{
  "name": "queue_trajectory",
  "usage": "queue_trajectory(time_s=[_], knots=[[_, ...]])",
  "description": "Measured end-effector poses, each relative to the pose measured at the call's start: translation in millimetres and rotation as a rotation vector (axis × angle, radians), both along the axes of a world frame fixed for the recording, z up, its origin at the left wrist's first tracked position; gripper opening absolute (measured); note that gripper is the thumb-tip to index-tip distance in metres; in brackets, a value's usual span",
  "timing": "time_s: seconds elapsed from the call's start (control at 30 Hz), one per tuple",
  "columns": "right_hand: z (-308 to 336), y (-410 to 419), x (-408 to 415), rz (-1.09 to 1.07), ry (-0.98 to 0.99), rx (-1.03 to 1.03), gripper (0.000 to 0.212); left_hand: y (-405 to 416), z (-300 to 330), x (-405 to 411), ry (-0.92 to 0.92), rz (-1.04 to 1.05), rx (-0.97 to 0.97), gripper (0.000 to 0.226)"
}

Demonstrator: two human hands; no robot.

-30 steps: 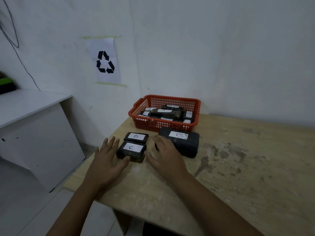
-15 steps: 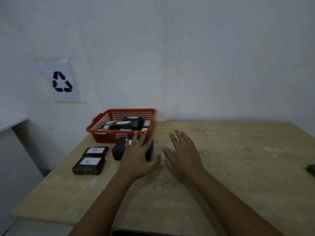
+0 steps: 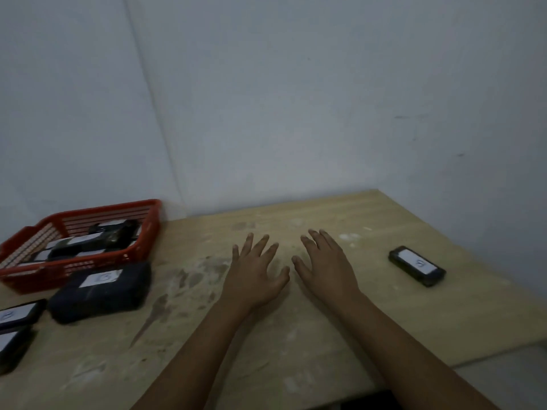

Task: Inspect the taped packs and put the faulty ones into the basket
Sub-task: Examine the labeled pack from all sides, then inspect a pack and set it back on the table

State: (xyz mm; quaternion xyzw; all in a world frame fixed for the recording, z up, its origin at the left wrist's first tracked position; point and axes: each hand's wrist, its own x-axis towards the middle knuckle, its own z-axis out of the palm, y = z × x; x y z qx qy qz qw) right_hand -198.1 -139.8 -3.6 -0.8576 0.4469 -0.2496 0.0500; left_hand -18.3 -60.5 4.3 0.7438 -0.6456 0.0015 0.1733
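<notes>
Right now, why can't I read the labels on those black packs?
Head view: dim light and motion blur smear the label on the big pack and on the lone small pack; wide-angle bending slants the basket at the left edge.

The red basket (image 3: 88,241) and two small black taped packs (image 3: 17,315) run off the left edge, the labels on the large black pack (image 3: 100,291) and the lone pack at right (image 3: 417,266) are too blurred to read, and the basket's packs (image 3: 88,241) overlap.
</notes>
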Motion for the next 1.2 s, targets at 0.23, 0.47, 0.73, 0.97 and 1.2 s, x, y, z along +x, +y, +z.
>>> queue_trajectory(time_s=[0.23,0.47,0.73,0.97,1.2], knots=[[2,-23,-68,-0.153,0.031,-0.065,0.042,-50,-5,-77,0.065,-0.132,0.053,0.072],[-11,-39,-129,-0.578,0.164,0.055,0.058,-68,-17,-118,0.091,-0.189,0.040,0.068],[-10,-42,-124,-0.356,-0.081,0.170,0.074,-64,-26,-102,0.233,-0.136,-0.013,0.058],[-2,-17,-32,0.099,-0.337,0.258,0.059,-38,-4,-46,0.712,-0.014,-0.182,0.018],[8,-10,55,0.351,-0.521,0.416,0.048,-16,-1,39,0.992,0.194,-0.391,0.015]])
